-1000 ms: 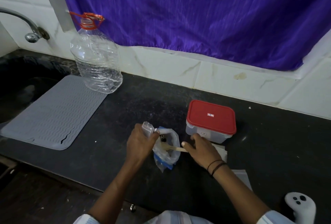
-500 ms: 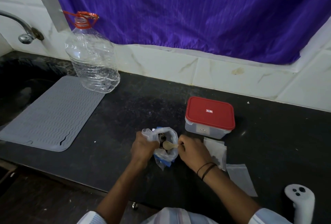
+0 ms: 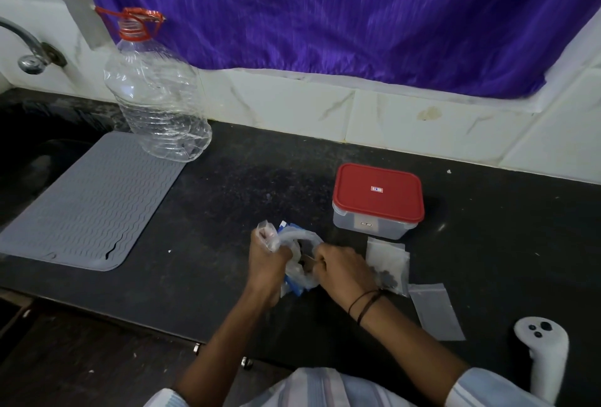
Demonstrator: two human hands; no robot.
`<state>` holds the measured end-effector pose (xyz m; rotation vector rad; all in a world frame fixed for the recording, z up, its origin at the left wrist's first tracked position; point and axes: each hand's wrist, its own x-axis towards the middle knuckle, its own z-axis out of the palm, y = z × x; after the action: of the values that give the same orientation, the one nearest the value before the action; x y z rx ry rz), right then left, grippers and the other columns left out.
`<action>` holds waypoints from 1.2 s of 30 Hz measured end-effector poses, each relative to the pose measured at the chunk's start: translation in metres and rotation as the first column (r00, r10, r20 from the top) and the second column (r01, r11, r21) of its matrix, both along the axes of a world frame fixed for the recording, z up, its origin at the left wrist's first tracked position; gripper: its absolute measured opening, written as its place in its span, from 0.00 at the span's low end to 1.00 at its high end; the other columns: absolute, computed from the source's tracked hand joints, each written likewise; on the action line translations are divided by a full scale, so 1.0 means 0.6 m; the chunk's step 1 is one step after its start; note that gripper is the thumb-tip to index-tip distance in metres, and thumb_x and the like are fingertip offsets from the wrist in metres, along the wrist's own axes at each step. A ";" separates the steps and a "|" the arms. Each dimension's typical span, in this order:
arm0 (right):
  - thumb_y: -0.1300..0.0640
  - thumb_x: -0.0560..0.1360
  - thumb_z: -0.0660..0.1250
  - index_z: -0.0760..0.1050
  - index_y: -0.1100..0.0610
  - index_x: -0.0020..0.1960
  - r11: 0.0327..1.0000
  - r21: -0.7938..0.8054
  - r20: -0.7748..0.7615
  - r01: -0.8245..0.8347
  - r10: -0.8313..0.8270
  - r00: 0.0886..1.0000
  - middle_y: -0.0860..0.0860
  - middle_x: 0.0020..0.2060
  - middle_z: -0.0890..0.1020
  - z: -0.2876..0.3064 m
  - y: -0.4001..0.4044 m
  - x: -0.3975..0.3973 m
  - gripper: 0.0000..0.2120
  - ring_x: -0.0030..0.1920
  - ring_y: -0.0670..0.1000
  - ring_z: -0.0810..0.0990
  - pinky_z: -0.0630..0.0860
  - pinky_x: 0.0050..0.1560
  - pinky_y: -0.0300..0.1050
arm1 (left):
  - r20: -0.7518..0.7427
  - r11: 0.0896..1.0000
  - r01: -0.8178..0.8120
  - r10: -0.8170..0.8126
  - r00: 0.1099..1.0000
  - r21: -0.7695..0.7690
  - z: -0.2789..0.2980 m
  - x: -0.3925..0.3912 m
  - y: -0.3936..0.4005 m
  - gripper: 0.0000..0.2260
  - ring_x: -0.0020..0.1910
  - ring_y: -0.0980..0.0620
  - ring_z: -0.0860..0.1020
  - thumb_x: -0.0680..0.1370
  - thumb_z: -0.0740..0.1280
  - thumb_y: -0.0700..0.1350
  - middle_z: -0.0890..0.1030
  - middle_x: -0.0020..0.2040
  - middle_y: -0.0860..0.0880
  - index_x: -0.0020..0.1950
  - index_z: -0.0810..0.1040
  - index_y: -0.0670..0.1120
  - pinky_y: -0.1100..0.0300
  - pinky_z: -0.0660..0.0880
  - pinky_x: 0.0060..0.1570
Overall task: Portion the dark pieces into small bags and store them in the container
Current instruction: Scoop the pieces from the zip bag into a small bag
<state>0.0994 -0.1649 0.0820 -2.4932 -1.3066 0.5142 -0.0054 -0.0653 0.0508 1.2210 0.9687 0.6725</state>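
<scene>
Nearest to me, at the counter's front right, stood a white controller (image 3: 542, 354), and just beyond it an empty clear small bag (image 3: 437, 312) lay flat on the dark counter (image 3: 208, 280). My left hand (image 3: 268, 258) was curled around the bunched mouth of the big plastic bag (image 3: 297, 271), gripping the gathered plastic up near its top. My right hand (image 3: 343, 268) had its fingers curled at the bag's opening; I saw a thin pale handle in that grip but could not make out what it was. Just right of my right wrist lay another small bag (image 3: 388, 260) with a cluster of dark pieces (image 3: 388, 278) showing at its lower end, partly hidden by my hand. Past that, the container (image 3: 377, 200) sat on the counter with its red lid on, apart from both hands. To the left a grey ribbed mat (image 3: 87, 198) covered the counter, with a large clear bottle (image 3: 156, 91) standing at its far corner. Farthest back were the tap (image 3: 29, 52), the white tiles and a purple curtain (image 3: 325, 6).
</scene>
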 end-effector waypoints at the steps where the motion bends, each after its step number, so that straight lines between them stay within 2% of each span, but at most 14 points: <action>1: 0.53 0.79 0.62 0.75 0.53 0.48 1.000 0.006 -0.029 0.023 -0.023 0.999 0.50 0.43 0.81 -0.003 0.001 0.002 0.05 0.43 0.50 0.80 0.78 0.42 0.47 | 0.027 1.000 0.013 -0.012 1.000 -0.026 -0.003 0.000 -0.001 0.18 0.43 0.47 0.80 0.72 0.63 0.28 0.76 0.46 0.41 0.59 0.69 0.42 0.54 0.80 0.39; 4: 0.54 0.78 0.62 0.77 0.51 0.48 0.997 0.016 -0.144 0.079 -0.076 0.987 0.49 0.42 0.82 -0.016 0.000 0.010 0.06 0.44 0.50 0.81 0.81 0.47 0.50 | 0.008 0.998 0.051 -0.051 0.999 -0.041 -0.014 0.001 0.001 0.24 0.42 0.50 0.82 0.73 0.64 0.28 0.77 0.48 0.41 0.67 0.66 0.42 0.55 0.80 0.38; 7: 0.55 0.79 0.61 0.78 0.52 0.48 0.996 0.017 -0.214 0.085 -0.080 0.974 0.49 0.43 0.82 -0.031 -0.006 0.015 0.08 0.44 0.49 0.81 0.80 0.47 0.47 | 0.010 0.997 0.055 -0.054 0.998 -0.062 -0.017 0.003 0.000 0.26 0.49 0.37 0.83 0.69 0.67 0.34 0.79 0.53 0.34 0.66 0.68 0.45 0.40 0.82 0.46; 9: 0.55 0.80 0.60 0.79 0.54 0.48 0.996 -0.002 -0.259 0.092 -0.089 0.962 0.50 0.42 0.82 -0.037 -0.011 0.017 0.10 0.43 0.49 0.81 0.79 0.47 0.47 | 0.004 0.997 0.048 -0.048 0.999 -0.064 -0.020 0.003 0.000 0.27 0.53 0.33 0.81 0.66 0.68 0.35 0.78 0.55 0.31 0.64 0.69 0.45 0.35 0.81 0.50; 12: 0.56 0.81 0.59 0.79 0.55 0.47 0.984 0.001 -0.408 0.175 -0.160 0.899 0.51 0.37 0.81 -0.044 -0.018 0.018 0.11 0.36 0.48 0.80 0.80 0.38 0.42 | -0.001 0.996 0.030 -0.030 1.000 -0.084 -0.021 -0.001 0.002 0.29 0.51 0.35 0.82 0.66 0.69 0.34 0.78 0.54 0.31 0.66 0.69 0.39 0.46 0.82 0.44; 14: 0.56 0.81 0.58 0.79 0.56 0.47 0.969 0.029 -0.481 0.244 -0.200 0.853 0.51 0.35 0.79 -0.046 -0.022 0.018 0.11 0.31 0.45 0.78 0.75 0.30 0.35 | 0.017 0.994 -0.003 0.005 1.000 -0.110 -0.026 -0.004 0.007 0.26 0.48 0.40 0.82 0.68 0.68 0.31 0.79 0.52 0.35 0.66 0.69 0.38 0.53 0.81 0.40; 16: 0.57 0.81 0.58 0.79 0.59 0.47 0.953 0.063 -0.534 0.297 -0.219 0.817 0.52 0.34 0.78 -0.047 -0.027 0.018 0.12 0.30 0.45 0.76 0.71 0.27 0.32 | 0.020 0.992 -0.044 0.047 0.999 -0.120 -0.033 -0.006 0.012 0.24 0.48 0.43 0.81 0.70 0.67 0.29 0.77 0.52 0.37 0.65 0.69 0.40 0.52 0.81 0.41; 19: 0.59 0.81 0.58 0.79 0.59 0.48 0.942 0.099 -0.581 0.322 -0.208 0.787 0.52 0.33 0.77 -0.048 -0.033 0.018 0.12 0.30 0.44 0.74 0.70 0.27 0.32 | 0.010 0.991 -0.084 0.085 0.996 -0.106 -0.039 -0.007 0.014 0.26 0.53 0.38 0.81 0.70 0.69 0.33 0.78 0.56 0.35 0.67 0.70 0.43 0.45 0.82 0.48; 21: 0.59 0.81 0.58 0.80 0.59 0.49 0.930 0.114 -0.605 0.349 -0.214 0.767 0.51 0.32 0.76 -0.048 -0.035 0.020 0.12 0.30 0.44 0.74 0.70 0.27 0.32 | 0.000 0.988 -0.122 0.122 0.993 -0.093 -0.037 -0.006 0.013 0.25 0.52 0.42 0.82 0.73 0.68 0.31 0.79 0.55 0.38 0.68 0.68 0.44 0.50 0.81 0.47; 24: 0.58 0.81 0.59 0.80 0.56 0.48 0.944 0.121 -0.537 0.307 -0.198 0.820 0.50 0.33 0.77 -0.048 -0.038 0.021 0.11 0.30 0.43 0.74 0.74 0.30 0.37 | -0.001 0.988 -0.133 0.133 0.991 -0.082 -0.039 -0.003 0.015 0.24 0.49 0.48 0.81 0.75 0.66 0.28 0.78 0.52 0.43 0.68 0.68 0.44 0.55 0.79 0.43; 26: 0.55 0.81 0.59 0.79 0.54 0.48 0.983 0.082 -0.317 0.163 -0.129 0.940 0.48 0.35 0.79 -0.048 -0.039 0.019 0.10 0.33 0.43 0.76 0.77 0.37 0.41 | -0.003 0.988 -0.130 0.130 0.991 -0.082 -0.042 -0.002 0.014 0.25 0.49 0.47 0.81 0.75 0.66 0.28 0.79 0.52 0.42 0.70 0.67 0.43 0.54 0.79 0.44; 29: 0.53 0.81 0.59 0.78 0.51 0.49 0.998 0.000 -0.098 0.070 -0.070 0.993 0.47 0.40 0.79 -0.036 -0.031 0.012 0.09 0.41 0.46 0.79 0.78 0.44 0.43 | 0.010 0.988 -0.125 0.127 0.992 -0.091 -0.041 0.002 0.012 0.26 0.50 0.45 0.81 0.74 0.66 0.28 0.79 0.52 0.42 0.70 0.67 0.42 0.50 0.79 0.46; 33: 0.53 0.81 0.59 0.78 0.52 0.50 0.996 -0.055 -0.116 0.065 -0.071 0.991 0.49 0.44 0.81 -0.032 -0.016 0.014 0.09 0.45 0.47 0.80 0.79 0.49 0.45 | 0.044 0.992 -0.050 0.056 0.997 -0.113 -0.036 0.009 0.016 0.25 0.50 0.41 0.80 0.70 0.69 0.32 0.77 0.53 0.38 0.66 0.70 0.42 0.43 0.80 0.50; 36: 0.54 0.81 0.59 0.79 0.52 0.46 0.987 0.002 -0.256 0.158 -0.153 0.955 0.48 0.40 0.81 -0.046 -0.022 0.022 0.10 0.41 0.46 0.80 0.80 0.47 0.47 | -0.004 0.996 -0.032 0.031 0.999 -0.078 -0.031 0.013 0.018 0.24 0.47 0.43 0.81 0.70 0.68 0.33 0.78 0.51 0.39 0.65 0.70 0.39 0.49 0.80 0.45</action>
<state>0.1125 -0.1779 0.0547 -2.3900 -1.0046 0.7491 0.0022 -0.0544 0.0322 1.1405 1.0093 0.6521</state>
